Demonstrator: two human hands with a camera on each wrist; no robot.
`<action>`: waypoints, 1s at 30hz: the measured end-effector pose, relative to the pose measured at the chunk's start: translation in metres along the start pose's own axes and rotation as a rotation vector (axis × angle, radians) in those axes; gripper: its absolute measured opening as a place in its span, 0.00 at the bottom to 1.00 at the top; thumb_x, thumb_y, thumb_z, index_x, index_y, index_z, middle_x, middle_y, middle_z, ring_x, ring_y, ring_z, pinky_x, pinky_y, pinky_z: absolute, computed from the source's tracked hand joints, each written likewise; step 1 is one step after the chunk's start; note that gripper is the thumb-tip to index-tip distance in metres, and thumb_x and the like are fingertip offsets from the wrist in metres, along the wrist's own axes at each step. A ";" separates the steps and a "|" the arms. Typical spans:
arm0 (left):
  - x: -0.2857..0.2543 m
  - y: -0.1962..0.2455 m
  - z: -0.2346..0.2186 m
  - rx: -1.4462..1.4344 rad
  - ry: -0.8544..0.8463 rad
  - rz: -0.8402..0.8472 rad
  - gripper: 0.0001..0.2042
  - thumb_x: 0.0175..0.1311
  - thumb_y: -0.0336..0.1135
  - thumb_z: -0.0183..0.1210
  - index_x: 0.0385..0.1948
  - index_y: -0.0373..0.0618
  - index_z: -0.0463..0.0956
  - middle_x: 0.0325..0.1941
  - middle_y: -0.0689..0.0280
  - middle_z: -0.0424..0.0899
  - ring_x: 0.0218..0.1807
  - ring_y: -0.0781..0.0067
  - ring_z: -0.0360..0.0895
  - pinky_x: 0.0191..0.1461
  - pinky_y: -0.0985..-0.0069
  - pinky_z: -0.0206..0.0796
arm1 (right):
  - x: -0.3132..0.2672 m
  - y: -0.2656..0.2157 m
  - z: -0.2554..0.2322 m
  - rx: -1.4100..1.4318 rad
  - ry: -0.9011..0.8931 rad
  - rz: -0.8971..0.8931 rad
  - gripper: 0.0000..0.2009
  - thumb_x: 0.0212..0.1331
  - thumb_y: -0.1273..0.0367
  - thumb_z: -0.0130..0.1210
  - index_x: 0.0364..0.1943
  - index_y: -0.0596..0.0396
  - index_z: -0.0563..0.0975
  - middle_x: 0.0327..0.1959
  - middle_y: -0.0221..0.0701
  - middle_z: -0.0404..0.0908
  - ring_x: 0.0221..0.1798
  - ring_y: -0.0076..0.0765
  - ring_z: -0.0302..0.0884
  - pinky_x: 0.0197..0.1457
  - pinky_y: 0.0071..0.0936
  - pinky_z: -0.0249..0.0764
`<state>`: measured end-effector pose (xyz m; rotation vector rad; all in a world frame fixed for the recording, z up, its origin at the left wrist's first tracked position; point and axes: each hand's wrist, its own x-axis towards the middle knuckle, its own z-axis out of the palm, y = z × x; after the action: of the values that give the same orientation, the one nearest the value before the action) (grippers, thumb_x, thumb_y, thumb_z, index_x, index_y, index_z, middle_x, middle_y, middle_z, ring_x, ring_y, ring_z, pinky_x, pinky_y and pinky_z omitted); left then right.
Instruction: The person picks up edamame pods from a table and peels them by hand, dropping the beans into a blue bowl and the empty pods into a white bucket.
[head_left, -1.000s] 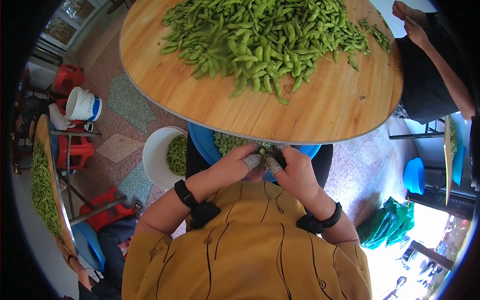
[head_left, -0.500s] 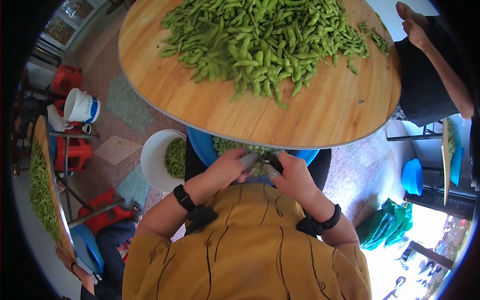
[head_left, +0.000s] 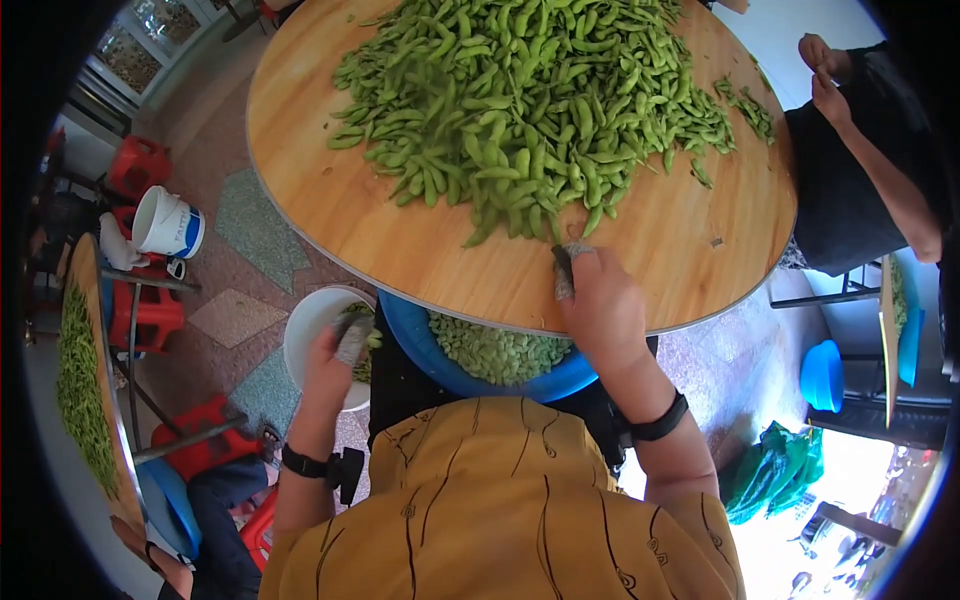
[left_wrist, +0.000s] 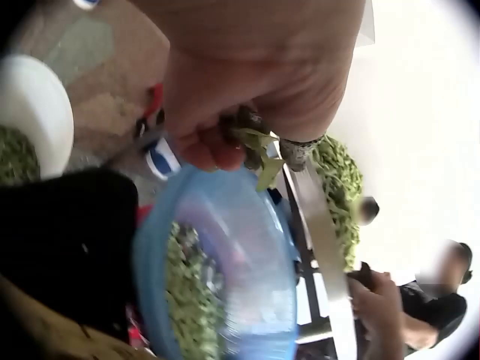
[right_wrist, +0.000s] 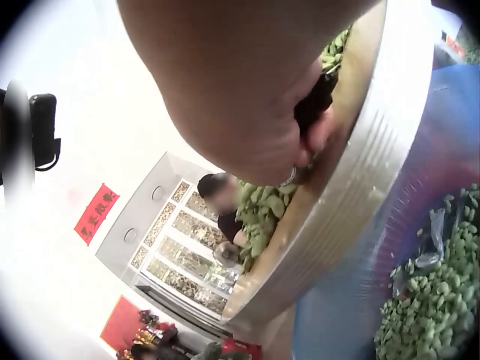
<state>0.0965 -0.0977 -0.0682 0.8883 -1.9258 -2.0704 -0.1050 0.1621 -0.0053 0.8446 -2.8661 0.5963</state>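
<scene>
Round and wooden, the table [head_left: 690, 250] filled the upper centre of the head view, heaped with a pile of green pods [head_left: 520, 100] too many to count. Below its near edge sat one blue basin [head_left: 410, 320] holding shelled beans [head_left: 495, 350], and at centre left stood one white bucket [head_left: 305, 335] with empty pods showing inside.

Two hands were at work. Her right hand [head_left: 600, 305] lay on the table just below the near edge of the pile, its taped fingers [head_left: 565, 265] pointing up the frame at the closest pods, which lay just above the fingertips with their long axes running roughly up and down the frame. Whether those fingers were spread or already pinching a pod could not be told. This hand was plainly the nearer to the pile.

Her left hand [head_left: 335, 370] hung over the bucket, well apart from the pile. In the left wrist view its fingers were curled, pinching an empty pod [left_wrist: 259, 150] between the taped thumb and fingertips.

One more person [head_left: 860, 150] sat at upper right of the frame beside the table.
</scene>
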 end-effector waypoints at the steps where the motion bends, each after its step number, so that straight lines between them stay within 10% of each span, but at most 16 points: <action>1: 0.005 -0.021 -0.022 0.132 0.059 0.082 0.11 0.68 0.34 0.55 0.49 0.43 0.76 0.37 0.71 0.80 0.33 0.82 0.76 0.39 0.85 0.69 | -0.003 0.000 0.000 0.054 0.009 -0.029 0.11 0.43 0.74 0.58 0.33 0.59 0.73 0.35 0.44 0.75 0.32 0.56 0.77 0.36 0.44 0.76; 3: 0.000 -0.033 -0.042 0.265 0.115 0.163 0.11 0.68 0.33 0.55 0.48 0.43 0.75 0.37 0.70 0.80 0.35 0.80 0.77 0.39 0.84 0.70 | -0.007 -0.003 0.002 0.109 0.019 -0.055 0.10 0.43 0.74 0.58 0.32 0.59 0.73 0.34 0.44 0.75 0.31 0.56 0.76 0.36 0.43 0.76; 6: -0.009 -0.026 -0.046 -0.042 0.133 -0.278 0.12 0.69 0.36 0.53 0.48 0.42 0.74 0.40 0.64 0.82 0.40 0.72 0.80 0.40 0.76 0.74 | -0.012 -0.012 0.006 0.321 0.030 -0.251 0.11 0.51 0.71 0.62 0.38 0.56 0.78 0.32 0.42 0.79 0.35 0.52 0.79 0.36 0.38 0.76; 11: -0.024 0.029 0.036 -0.766 -0.214 -0.518 0.21 0.70 0.52 0.47 0.48 0.42 0.73 0.39 0.58 0.81 0.40 0.60 0.82 0.36 0.68 0.77 | -0.034 -0.072 0.012 0.560 -0.110 -0.434 0.11 0.50 0.71 0.62 0.39 0.56 0.78 0.33 0.39 0.80 0.35 0.51 0.79 0.37 0.37 0.77; 18: -0.012 0.004 0.011 -1.140 -0.677 -0.557 0.18 0.70 0.48 0.50 0.49 0.42 0.72 0.41 0.56 0.81 0.36 0.68 0.78 0.32 0.75 0.71 | -0.006 -0.036 -0.002 0.275 0.081 -0.315 0.13 0.50 0.70 0.60 0.41 0.56 0.77 0.35 0.41 0.78 0.34 0.51 0.78 0.33 0.40 0.76; 24: -0.002 -0.026 -0.049 -0.010 -0.056 -0.100 0.12 0.66 0.32 0.52 0.48 0.38 0.74 0.49 0.52 0.78 0.38 0.65 0.77 0.41 0.76 0.70 | 0.028 0.005 0.012 0.100 0.177 -0.085 0.10 0.53 0.69 0.58 0.37 0.57 0.76 0.34 0.44 0.78 0.32 0.56 0.77 0.34 0.43 0.75; 26: 0.015 -0.078 -0.084 0.818 0.148 0.437 0.12 0.64 0.28 0.51 0.47 0.37 0.76 0.53 0.46 0.75 0.44 0.54 0.77 0.52 0.66 0.68 | 0.028 0.008 0.011 0.102 0.178 -0.098 0.09 0.53 0.69 0.58 0.37 0.57 0.76 0.34 0.44 0.78 0.32 0.56 0.77 0.34 0.44 0.75; 30: 0.021 -0.125 -0.114 0.958 0.224 0.291 0.14 0.58 0.24 0.52 0.47 0.38 0.76 0.54 0.42 0.74 0.52 0.44 0.73 0.59 0.56 0.63 | 0.022 0.004 -0.001 0.228 0.213 -0.064 0.09 0.54 0.70 0.57 0.37 0.58 0.77 0.33 0.45 0.79 0.33 0.56 0.78 0.36 0.43 0.76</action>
<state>0.1733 -0.1863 -0.1921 0.8396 -2.6933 -0.7816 -0.1263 0.1545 -0.0016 0.8416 -2.6042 0.9557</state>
